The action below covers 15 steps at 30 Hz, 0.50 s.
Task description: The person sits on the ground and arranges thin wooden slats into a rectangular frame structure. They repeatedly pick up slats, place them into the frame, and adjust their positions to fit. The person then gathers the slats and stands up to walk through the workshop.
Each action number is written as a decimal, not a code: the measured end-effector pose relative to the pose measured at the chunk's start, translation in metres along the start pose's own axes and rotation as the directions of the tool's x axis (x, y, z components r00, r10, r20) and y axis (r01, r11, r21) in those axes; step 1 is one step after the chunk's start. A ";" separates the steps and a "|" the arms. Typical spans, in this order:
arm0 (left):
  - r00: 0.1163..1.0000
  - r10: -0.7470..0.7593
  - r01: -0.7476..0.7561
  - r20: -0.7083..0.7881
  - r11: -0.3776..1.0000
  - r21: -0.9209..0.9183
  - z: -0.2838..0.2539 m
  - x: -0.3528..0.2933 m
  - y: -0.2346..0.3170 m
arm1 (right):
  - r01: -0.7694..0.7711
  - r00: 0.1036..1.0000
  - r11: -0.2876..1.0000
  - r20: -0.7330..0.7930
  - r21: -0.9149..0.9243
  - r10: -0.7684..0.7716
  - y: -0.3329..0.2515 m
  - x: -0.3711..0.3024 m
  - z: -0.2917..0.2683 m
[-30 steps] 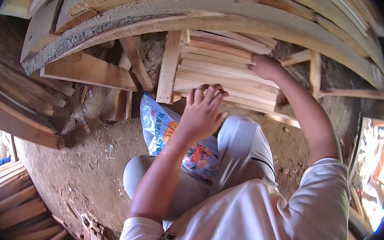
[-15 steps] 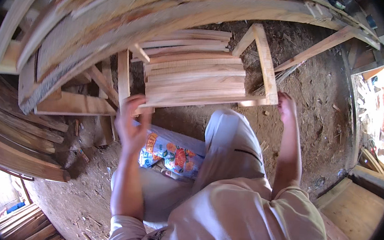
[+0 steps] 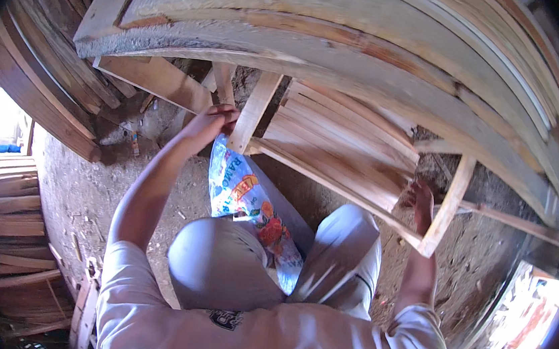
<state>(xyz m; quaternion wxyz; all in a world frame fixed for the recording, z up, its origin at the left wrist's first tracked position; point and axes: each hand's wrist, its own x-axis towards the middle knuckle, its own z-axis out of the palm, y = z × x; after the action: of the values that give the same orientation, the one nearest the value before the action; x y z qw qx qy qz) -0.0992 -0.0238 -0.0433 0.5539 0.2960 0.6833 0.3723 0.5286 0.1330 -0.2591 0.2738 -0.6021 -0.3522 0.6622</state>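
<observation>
My left grip point(image 3: 204, 129) is curled beside the wooden frame point(image 3: 257, 113); right grip point(image 3: 420, 197) part-curled by the slat stack point(image 3: 344, 133) between its legs — can't tell contact. Best steady both ends evenly — avoid racking.

A woodworking workshop is indicated: cut slats point(image 3: 344, 132) are stacked partly under a heavy plank bench point(image 3: 291, 56), rough boards point(image 3: 4, 205) are piled at the left, and the earth floor point(image 3: 77, 178) is littered.
</observation>
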 end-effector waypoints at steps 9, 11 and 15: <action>0.791 0.608 -0.609 0.072 0.767 0.202 0.026 0.226 -0.155 | 0.035 0.997 0.999 -0.061 -0.029 -0.037 0.020 0.066 -0.014; 0.967 0.230 -0.252 0.108 0.920 0.300 0.066 0.227 -0.174 | -0.070 0.972 0.989 -0.233 -0.134 0.037 0.019 0.045 0.004; 0.966 0.208 -0.258 0.157 0.835 0.486 0.070 0.224 -0.164 | -0.079 0.958 0.996 -0.280 -0.034 0.067 0.018 0.042 -0.001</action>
<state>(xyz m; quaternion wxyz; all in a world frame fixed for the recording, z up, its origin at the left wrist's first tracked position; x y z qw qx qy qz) -0.0768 0.0819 -0.3080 0.4410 0.5286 0.6874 0.2315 0.5255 0.1552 -0.2991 0.2824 -0.7077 -0.3027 0.5726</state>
